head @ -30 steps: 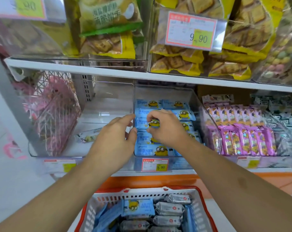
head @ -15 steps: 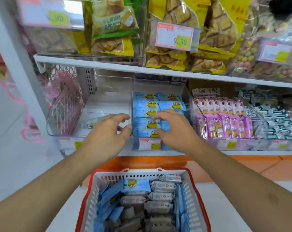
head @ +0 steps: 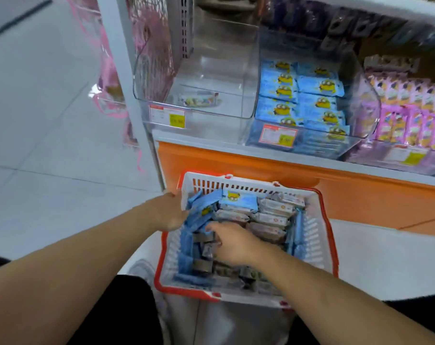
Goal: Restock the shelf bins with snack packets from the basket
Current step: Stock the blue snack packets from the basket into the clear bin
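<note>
- Head view, looking down: a white basket (head: 318, 235) with a red rim sits on the floor in front of a low shelf (head: 236, 143), close to the person's knees.
- The left hand (head: 170, 211) is at the basket's left rim, against the blue packets (head: 199, 212) that stand on edge along that side. Its fingers are hidden behind them, so I cannot tell whether it grips.
- The right hand (head: 232, 242) is inside the basket, fingers curled down among the grey packets (head: 271, 220). Whether it has closed on one cannot be told.
- The grey packets lie flat in stacked rows, long axis running left to right, just beyond and to the right of the right hand, which is the nearer one to them.
- Up and ahead, the shelf holds clear bins side by side. The left bin (head: 211, 70) holds only one packet (head: 199, 100) near its front.
- The middle bin (head: 360, 78) is stacked with blue packets of the same kind.
- A bin of purple packets (head: 410, 113) stands to the right.
- Each bin's front lip would likely have to be cleared from above.
</note>
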Motion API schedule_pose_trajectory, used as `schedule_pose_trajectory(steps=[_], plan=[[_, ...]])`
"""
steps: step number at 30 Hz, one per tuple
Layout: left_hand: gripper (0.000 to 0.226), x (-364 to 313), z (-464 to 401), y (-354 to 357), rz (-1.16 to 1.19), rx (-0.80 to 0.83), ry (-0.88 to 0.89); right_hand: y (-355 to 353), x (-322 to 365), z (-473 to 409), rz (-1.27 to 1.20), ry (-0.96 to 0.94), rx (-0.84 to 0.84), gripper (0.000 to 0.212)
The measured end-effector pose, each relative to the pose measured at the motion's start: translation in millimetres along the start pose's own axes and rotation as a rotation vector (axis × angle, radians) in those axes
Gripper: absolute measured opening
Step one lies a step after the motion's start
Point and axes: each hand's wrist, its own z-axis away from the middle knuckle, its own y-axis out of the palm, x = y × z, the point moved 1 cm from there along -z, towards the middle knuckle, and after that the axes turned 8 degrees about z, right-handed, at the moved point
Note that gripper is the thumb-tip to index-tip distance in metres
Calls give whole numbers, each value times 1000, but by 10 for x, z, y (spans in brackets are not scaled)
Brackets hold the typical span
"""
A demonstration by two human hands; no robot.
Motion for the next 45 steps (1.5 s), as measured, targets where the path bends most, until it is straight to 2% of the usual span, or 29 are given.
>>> schedule_pose_trajectory(steps=[4,9,11,15,17,19,21,24,26,27,29,33,35,38,41,43,45], plan=[[60,-51,-65,-35,-28,-86,8,395,172,-418,-95,30,42,78],[56,-50,-105,-56,-16,-109,25,657,228,-763,-134,78,36,77],[55,-80,-100,-58,-8,-116,31,729,214,-815,-138,114,-21,70],[56,-129,-85,-61,-9,-131,40,715,179,-817,-27,168,-150,23],[57,-144,-72,-70,-8,-140,32,644,133,-760,14,146,-143,24],[56,-166,-51,-107,-18,-125,15,489,66,-653,-31,115,-138,43],[50,-232,-14,-177,-88,-77,-48,202,-9,-487,-97,95,-163,46],[28,-467,42,-344,-307,-63,-50,-431,-115,-134,-149,48,-167,27],[19,-677,76,-518,-270,-101,96,-896,-171,196,-225,1,-208,11],[29,-797,115,-624,-185,-106,190,-1107,-207,370,-270,-27,-236,7],[44,-1022,246,-836,42,-112,367,-1494,-263,735,-362,-73,-302,11],[29,-1413,510,-1052,520,7,609,-2009,-385,1353,-477,-116,-501,22],[25,-1593,570,-1089,615,23,708,-2093,-480,1539,-492,-139,-590,25],[24,-1815,579,-1091,651,-20,751,-2109,-620,1655,-562,-156,-629,25],[28,-1965,546,-1047,537,-126,734,-2185,-717,1690,-563,-175,-593,30],[33,-2042,516,-1062,395,-274,713,-2307,-814,1741,-504,-164,-554,54],[37,-2079,526,-1122,293,-400,710,-2435,-900,1785,-452,-113,-613,74]])
